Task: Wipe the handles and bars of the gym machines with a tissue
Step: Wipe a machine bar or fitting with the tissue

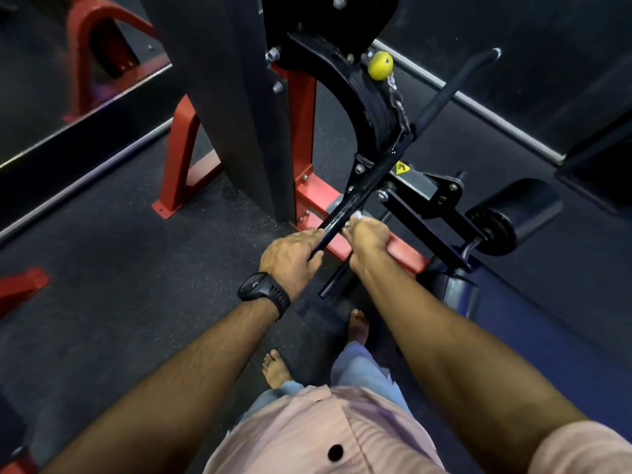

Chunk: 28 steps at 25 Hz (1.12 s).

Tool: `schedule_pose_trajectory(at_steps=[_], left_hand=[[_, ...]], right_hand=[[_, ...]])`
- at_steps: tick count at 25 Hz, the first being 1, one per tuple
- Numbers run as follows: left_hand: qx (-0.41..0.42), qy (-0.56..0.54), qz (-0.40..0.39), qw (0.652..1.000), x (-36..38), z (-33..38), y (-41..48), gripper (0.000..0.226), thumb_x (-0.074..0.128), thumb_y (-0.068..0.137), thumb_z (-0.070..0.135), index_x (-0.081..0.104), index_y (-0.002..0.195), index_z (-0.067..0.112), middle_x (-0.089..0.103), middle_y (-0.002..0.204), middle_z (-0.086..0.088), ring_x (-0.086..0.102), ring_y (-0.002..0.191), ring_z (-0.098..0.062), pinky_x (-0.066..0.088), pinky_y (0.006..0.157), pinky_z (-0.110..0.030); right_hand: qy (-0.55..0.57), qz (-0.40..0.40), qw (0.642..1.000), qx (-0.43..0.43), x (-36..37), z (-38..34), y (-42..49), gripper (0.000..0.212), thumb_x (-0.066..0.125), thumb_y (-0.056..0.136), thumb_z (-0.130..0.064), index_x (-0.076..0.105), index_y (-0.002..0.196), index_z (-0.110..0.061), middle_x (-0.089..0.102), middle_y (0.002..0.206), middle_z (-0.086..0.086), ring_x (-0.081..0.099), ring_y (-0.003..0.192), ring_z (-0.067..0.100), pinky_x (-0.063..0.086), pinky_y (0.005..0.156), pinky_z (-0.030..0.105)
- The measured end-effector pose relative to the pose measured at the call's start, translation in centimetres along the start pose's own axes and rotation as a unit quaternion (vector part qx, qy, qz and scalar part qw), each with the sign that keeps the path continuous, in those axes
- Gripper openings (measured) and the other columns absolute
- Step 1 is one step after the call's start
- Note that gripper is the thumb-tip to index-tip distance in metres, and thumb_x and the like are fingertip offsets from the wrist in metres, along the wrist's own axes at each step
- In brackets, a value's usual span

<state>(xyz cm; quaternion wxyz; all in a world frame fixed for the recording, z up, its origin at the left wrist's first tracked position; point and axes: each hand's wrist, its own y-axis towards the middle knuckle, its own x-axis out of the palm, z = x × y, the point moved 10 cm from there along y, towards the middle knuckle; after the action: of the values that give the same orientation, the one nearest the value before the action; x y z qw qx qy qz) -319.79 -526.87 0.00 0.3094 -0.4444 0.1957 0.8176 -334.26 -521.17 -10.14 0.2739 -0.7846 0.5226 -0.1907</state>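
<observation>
A long black pull bar (376, 172) hangs by a chain from the machine's cable and runs diagonally from upper right to lower left. My left hand (290, 254) grips the bar near its lower end. Just above it on the bar, my right hand (367, 236) holds a white tissue (357, 216) against the metal; only a small bit of tissue shows past my fingers. The bar's lower tip (326, 290) sticks out below both hands.
A yellow ball stopper (379, 65) sits on the cable above the chain. The red machine frame (304, 186) and black upright stand behind the bar. A black roller pad (509, 217) and seat lie to the right. My bare feet stand on dark rubber floor (136, 268).
</observation>
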Motion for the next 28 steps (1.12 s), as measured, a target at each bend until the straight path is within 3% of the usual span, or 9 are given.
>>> schedule_pose_trajectory(at_steps=[2, 4, 7, 9, 11, 16, 21, 24, 28], left_hand=[[0.002, -0.007, 0.003, 1.0, -0.4, 0.3, -0.2, 0.041, 0.073, 0.082, 0.01, 0.068, 0.123, 0.009, 0.068, 0.123, -0.009, 0.066, 0.111, -0.024, 0.051, 0.095, -0.035], [0.013, -0.006, 0.006, 1.0, -1.1, 0.8, -0.2, 0.038, 0.073, 0.082, 0.011, 0.069, 0.12, 0.01, 0.07, 0.119, -0.01, 0.068, 0.107, -0.027, 0.054, 0.089, -0.037], [-0.054, 0.008, -0.054, 0.997, -0.9, 0.0, -0.5, 0.036, 0.062, 0.09, 0.027, 0.065, 0.126, 0.027, 0.068, 0.122, -0.004, 0.064, 0.108, -0.03, 0.052, 0.086, -0.038], [-0.086, 0.009, -0.07, 0.994, -1.3, -0.4, -0.9, 0.033, 0.059, 0.091, 0.032, 0.065, 0.123, 0.035, 0.071, 0.111, -0.008, 0.065, 0.102, -0.034, 0.053, 0.082, -0.04], [-0.085, 0.005, -0.073, 0.994, -1.9, 0.4, -1.0, 0.032, 0.058, 0.091, 0.033, 0.066, 0.122, 0.037, 0.072, 0.106, -0.011, 0.065, 0.1, -0.035, 0.054, 0.082, -0.041], [-0.068, 0.001, -0.063, 0.996, -3.2, 4.7, -0.4, 0.042, 0.057, 0.088, 0.028, 0.063, 0.129, 0.038, 0.07, 0.116, -0.009, 0.063, 0.109, -0.033, 0.05, 0.091, -0.036], [0.026, 0.008, -0.058, 0.998, -1.5, 15.1, -0.4, 0.038, 0.058, 0.089, 0.026, 0.066, 0.125, 0.032, 0.071, 0.114, -0.007, 0.063, 0.11, -0.03, 0.049, 0.089, -0.035], [0.095, 0.016, -0.089, 0.991, 2.7, 24.5, -1.9, 0.039, 0.058, 0.088, 0.026, 0.065, 0.126, 0.031, 0.072, 0.112, -0.007, 0.063, 0.109, -0.03, 0.051, 0.089, -0.036], [0.197, 0.031, -0.141, 0.97, 10.2, 39.4, -6.7, 0.039, 0.059, 0.091, 0.03, 0.063, 0.13, 0.032, 0.07, 0.119, -0.003, 0.063, 0.112, -0.027, 0.05, 0.093, -0.034]], right_hand=[[-0.048, -0.006, 0.999, -0.014, -0.1, -0.4, -1.7, 0.032, 0.058, 0.094, -0.001, 0.06, 0.065, -0.013, 0.062, 0.063, 0.001, 0.059, 0.06, 0.013, 0.057, 0.072, 0.032], [-0.059, -0.056, 0.997, 0.01, -0.1, 0.5, -3.8, 0.028, 0.057, 0.093, 0.005, 0.063, 0.069, -0.009, 0.063, 0.067, 0.002, 0.06, 0.063, 0.011, 0.056, 0.067, 0.024], [-0.037, -0.146, 0.985, 0.085, 0.1, 1.9, -6.4, 0.017, 0.057, 0.091, 0.01, 0.064, 0.081, -0.002, 0.064, 0.074, 0.006, 0.061, 0.066, 0.01, 0.055, 0.059, 0.016], [-0.029, -0.184, 0.976, 0.11, 0.2, 1.2, -7.5, 0.012, 0.06, 0.091, 0.007, 0.066, 0.085, -0.002, 0.063, 0.074, 0.006, 0.06, 0.063, 0.009, 0.055, 0.057, 0.015], [-0.026, -0.187, 0.979, 0.082, -0.4, -0.2, -8.1, 0.011, 0.059, 0.091, 0.007, 0.066, 0.087, -0.001, 0.064, 0.077, 0.01, 0.061, 0.064, 0.012, 0.056, 0.058, 0.016], [0.038, -0.134, 0.989, -0.048, -5.5, -6.4, -8.8, 0.021, 0.055, 0.088, 0.016, 0.059, 0.083, -0.003, 0.064, 0.083, 0.014, 0.066, 0.067, 0.017, 0.057, 0.059, 0.02], [0.057, -0.089, 0.982, -0.156, -15.6, -11.9, -9.4, 0.033, 0.053, 0.088, 0.018, 0.06, 0.109, -0.006, 0.065, 0.092, 0.016, 0.064, 0.075, 0.017, 0.056, 0.067, 0.022], [0.057, -0.044, 0.976, -0.206, -25.5, -14.0, -10.4, 0.021, 0.056, 0.09, 0.012, 0.067, 0.101, -0.002, 0.064, 0.089, 0.014, 0.06, 0.077, 0.016, 0.054, 0.071, 0.02], [0.028, 0.063, 0.97, -0.234, -45.8, -14.1, -11.7, 0.013, 0.06, 0.086, 0.007, 0.07, 0.086, -0.001, 0.057, 0.075, 0.003, 0.052, 0.074, 0.011, 0.049, 0.073, 0.02]])
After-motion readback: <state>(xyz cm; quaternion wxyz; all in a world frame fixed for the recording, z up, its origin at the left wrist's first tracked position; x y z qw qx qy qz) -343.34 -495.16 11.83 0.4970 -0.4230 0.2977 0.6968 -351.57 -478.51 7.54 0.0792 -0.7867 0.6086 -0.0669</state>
